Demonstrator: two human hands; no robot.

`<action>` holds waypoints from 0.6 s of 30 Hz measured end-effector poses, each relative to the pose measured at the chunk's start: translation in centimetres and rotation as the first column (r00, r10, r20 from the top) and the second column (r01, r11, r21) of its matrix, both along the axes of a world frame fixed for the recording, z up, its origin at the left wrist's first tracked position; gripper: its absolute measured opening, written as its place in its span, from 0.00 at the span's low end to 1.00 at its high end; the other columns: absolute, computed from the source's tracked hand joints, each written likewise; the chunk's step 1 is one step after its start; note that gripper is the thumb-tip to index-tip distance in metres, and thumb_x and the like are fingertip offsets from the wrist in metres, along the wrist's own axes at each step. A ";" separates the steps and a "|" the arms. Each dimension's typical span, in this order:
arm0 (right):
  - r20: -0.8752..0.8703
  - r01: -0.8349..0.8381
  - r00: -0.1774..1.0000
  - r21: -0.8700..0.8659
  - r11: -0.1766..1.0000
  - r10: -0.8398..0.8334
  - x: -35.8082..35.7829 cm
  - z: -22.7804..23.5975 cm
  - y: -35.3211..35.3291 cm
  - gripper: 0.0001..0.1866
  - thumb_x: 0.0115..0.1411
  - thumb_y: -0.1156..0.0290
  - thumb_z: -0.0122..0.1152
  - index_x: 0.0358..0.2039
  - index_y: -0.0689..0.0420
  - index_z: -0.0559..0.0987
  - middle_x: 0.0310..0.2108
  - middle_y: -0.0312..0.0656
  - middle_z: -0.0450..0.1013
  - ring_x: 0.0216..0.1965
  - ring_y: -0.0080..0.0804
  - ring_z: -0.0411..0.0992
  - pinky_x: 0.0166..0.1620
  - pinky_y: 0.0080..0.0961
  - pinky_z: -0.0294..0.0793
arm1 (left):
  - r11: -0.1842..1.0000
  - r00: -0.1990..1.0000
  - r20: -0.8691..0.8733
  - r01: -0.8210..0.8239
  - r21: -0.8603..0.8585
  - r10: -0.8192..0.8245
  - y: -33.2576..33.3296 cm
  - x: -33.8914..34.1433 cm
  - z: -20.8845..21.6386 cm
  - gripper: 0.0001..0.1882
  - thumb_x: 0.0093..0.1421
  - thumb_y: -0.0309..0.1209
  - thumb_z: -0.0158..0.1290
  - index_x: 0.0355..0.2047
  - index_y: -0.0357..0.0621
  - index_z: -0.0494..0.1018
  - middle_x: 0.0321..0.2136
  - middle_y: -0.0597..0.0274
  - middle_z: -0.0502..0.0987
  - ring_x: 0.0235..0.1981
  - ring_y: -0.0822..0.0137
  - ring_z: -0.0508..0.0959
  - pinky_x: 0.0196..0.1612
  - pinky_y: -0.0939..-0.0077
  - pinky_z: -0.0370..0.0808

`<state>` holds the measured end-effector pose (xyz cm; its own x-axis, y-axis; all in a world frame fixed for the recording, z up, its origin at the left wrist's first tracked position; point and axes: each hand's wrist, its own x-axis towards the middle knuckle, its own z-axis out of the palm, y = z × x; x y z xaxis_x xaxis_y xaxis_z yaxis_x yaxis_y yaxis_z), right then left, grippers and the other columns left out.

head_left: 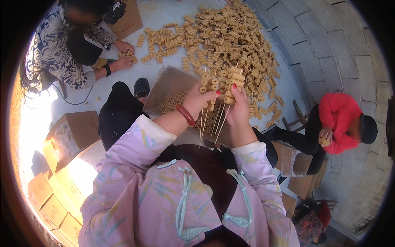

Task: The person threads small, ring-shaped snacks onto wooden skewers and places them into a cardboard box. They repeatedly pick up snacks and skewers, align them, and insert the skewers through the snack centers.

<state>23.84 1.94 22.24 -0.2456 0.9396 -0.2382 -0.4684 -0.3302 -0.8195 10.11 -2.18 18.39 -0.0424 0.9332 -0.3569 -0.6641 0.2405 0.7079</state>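
My left hand (196,100) is closed around a bunch of skewers (211,85) threaded with tan, ridged, tube-shaped pieces. My right hand (239,108) grips a second bunch of skewers (235,77) close beside it, thumb pressed on the pieces. Thin bare sticks (222,119) point down toward my lap from both bunches. Below my hands stands a plastic-lined cardboard box (164,80), filled partly with similar pieces whose round, hollow ends face up. Fingers of both hands are partly hidden behind the skewers.
A large heap of skewered pieces (234,37) covers the floor beyond the box. One person (53,45) handles pieces at the left; another in red (341,121) sits at the right by a block wall (329,49). Cartons (61,206) stand at the lower left.
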 end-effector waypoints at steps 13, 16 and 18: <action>0.272 -0.063 0.961 0.054 0.997 0.046 0.0 -0.8 -0.3 0.29 0.63 0.74 0.60 0.63 0.61 0.63 0.55 0.42 0.68 0.56 0.28 0.67 0.58 0.26 0.66 | 0.997 0.900 0.429 -0.070 -0.035 0.078 0.8 0.1 -1.6 0.21 0.71 0.41 0.37 0.54 0.40 0.69 0.47 0.60 0.77 0.48 0.66 0.77 0.54 0.67 0.72; 0.346 -0.070 0.938 0.128 0.989 0.021 -0.3 -0.6 -0.6 0.29 0.63 0.74 0.60 0.63 0.61 0.62 0.54 0.43 0.69 0.55 0.28 0.67 0.58 0.27 0.66 | 0.995 0.896 0.433 -0.081 -0.050 0.094 0.7 0.0 -1.6 0.19 0.69 0.37 0.39 0.52 0.40 0.70 0.45 0.59 0.79 0.46 0.64 0.79 0.52 0.65 0.74; 0.361 -0.065 0.933 0.138 0.988 0.011 -0.5 -0.3 -0.7 0.29 0.63 0.75 0.59 0.63 0.60 0.62 0.53 0.43 0.69 0.54 0.29 0.68 0.56 0.27 0.68 | 0.994 0.886 0.451 -0.088 -0.065 0.108 0.6 -0.2 -1.4 0.18 0.67 0.35 0.41 0.51 0.41 0.70 0.43 0.58 0.80 0.43 0.63 0.80 0.50 0.64 0.76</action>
<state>23.39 1.26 21.96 -0.2060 0.9621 -0.1789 -0.1246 -0.2071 -0.9704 9.90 -1.57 16.94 0.0427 0.9168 -0.3972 -0.9316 0.1801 0.3156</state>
